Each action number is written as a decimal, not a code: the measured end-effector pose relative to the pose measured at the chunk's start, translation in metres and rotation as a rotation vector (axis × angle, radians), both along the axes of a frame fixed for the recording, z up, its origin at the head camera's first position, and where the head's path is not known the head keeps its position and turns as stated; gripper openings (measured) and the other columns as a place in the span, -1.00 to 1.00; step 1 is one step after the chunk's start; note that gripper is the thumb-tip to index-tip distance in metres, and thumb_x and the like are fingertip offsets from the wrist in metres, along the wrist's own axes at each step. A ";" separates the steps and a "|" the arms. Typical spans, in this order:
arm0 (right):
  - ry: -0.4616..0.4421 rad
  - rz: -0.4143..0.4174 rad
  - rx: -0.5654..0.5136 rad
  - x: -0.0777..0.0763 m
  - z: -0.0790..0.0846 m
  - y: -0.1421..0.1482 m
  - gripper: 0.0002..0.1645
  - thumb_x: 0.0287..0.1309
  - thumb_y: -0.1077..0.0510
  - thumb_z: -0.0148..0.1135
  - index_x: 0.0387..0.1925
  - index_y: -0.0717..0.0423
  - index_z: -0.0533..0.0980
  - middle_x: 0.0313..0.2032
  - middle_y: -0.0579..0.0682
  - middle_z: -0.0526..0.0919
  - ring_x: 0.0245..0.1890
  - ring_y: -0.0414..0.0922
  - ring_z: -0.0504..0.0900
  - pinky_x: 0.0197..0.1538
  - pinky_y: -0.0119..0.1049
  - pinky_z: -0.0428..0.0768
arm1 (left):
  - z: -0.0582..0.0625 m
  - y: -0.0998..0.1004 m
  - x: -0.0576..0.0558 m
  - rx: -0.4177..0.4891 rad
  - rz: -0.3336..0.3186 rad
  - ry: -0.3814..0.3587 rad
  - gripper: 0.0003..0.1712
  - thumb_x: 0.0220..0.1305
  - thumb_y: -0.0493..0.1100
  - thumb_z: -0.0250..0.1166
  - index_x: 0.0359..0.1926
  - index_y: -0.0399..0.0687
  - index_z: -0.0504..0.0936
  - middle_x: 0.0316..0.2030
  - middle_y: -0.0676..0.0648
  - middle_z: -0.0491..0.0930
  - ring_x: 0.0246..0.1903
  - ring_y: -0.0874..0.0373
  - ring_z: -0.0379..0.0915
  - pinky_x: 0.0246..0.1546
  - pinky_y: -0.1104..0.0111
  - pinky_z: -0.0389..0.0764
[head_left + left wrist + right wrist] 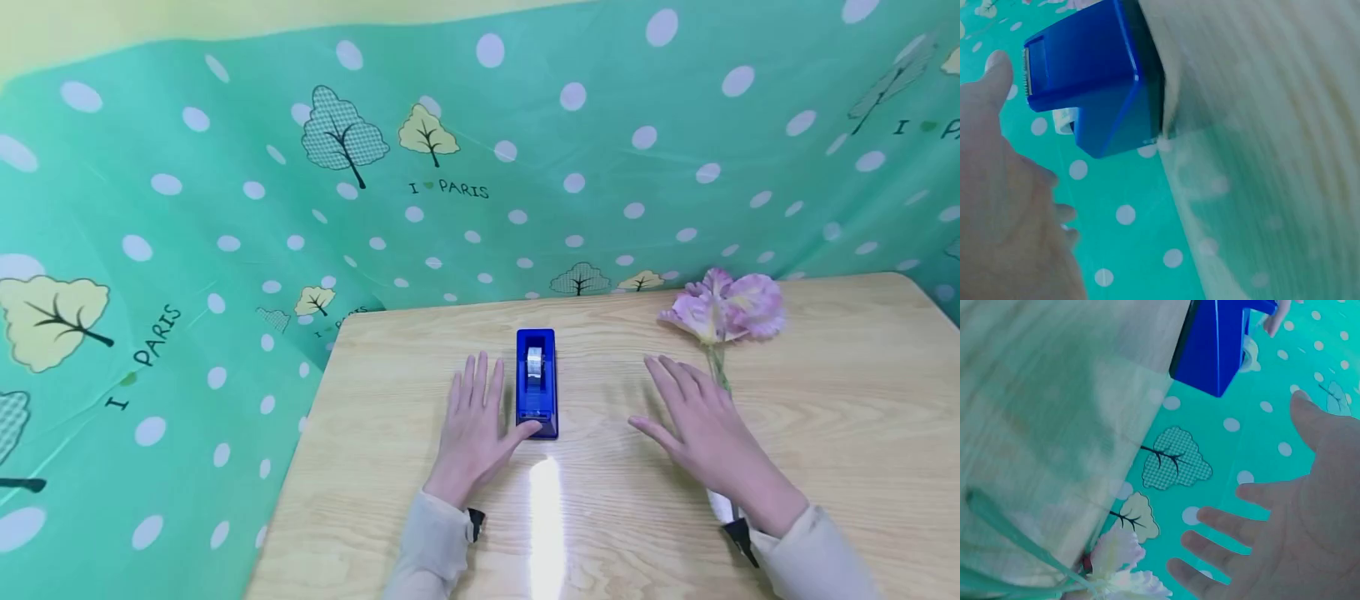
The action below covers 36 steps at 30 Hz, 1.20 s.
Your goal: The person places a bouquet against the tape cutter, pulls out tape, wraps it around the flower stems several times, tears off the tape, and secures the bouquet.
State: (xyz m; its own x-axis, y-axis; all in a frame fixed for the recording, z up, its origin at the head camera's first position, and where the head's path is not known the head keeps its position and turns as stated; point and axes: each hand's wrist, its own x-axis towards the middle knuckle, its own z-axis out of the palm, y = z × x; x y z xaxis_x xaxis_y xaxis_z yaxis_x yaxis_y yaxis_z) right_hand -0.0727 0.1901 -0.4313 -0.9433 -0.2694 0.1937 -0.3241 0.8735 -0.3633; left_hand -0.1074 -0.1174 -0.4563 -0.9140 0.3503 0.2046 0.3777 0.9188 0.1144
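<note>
A blue tape dispenser (pixel 536 400) with a small roll of clear tape (pixel 534 363) stands on the wooden table. Just left of it is my left hand (pixel 472 433), fingers extended, its thumb stretched toward the dispenser's front end; whether they touch is hard to tell. In the left wrist view the dispenser (pixel 1091 75) appears beside the thumb. My right hand (pixel 708 433) is over the table on the right, fingers spread, holding nothing. A pink-purple artificial flower (pixel 723 308) lies beyond it, its green stem (pixel 717 367) partly hidden by that hand.
The light wooden table (pixel 847 400) has rounded back corners. Behind and to the left hangs a green polka-dot cloth (pixel 480 125) with printed trees. A bright reflection shows on the tabletop between the forearms. Something white (pixel 722 505) shows beneath the right wrist.
</note>
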 end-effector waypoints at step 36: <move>0.048 -0.155 0.084 -0.008 0.007 0.050 -0.26 0.05 -0.03 0.29 0.05 0.49 0.33 -0.23 0.42 0.48 -0.23 0.33 0.32 -0.24 0.19 0.32 | 0.021 0.126 0.005 -0.198 -0.278 -0.024 -0.11 0.24 0.46 -0.36 0.40 0.02 0.05 0.42 -0.07 -0.14 0.39 0.06 -0.52 0.37 0.23 -0.35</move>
State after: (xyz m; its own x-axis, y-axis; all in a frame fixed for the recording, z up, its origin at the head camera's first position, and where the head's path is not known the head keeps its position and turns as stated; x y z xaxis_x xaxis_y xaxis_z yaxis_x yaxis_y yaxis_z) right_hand -0.0809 0.2397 -0.4247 -0.9651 -0.1386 0.2222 -0.1983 0.9410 -0.2742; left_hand -0.1023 0.0088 -0.4350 -0.7819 0.6173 0.0868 0.6160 0.7865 -0.0441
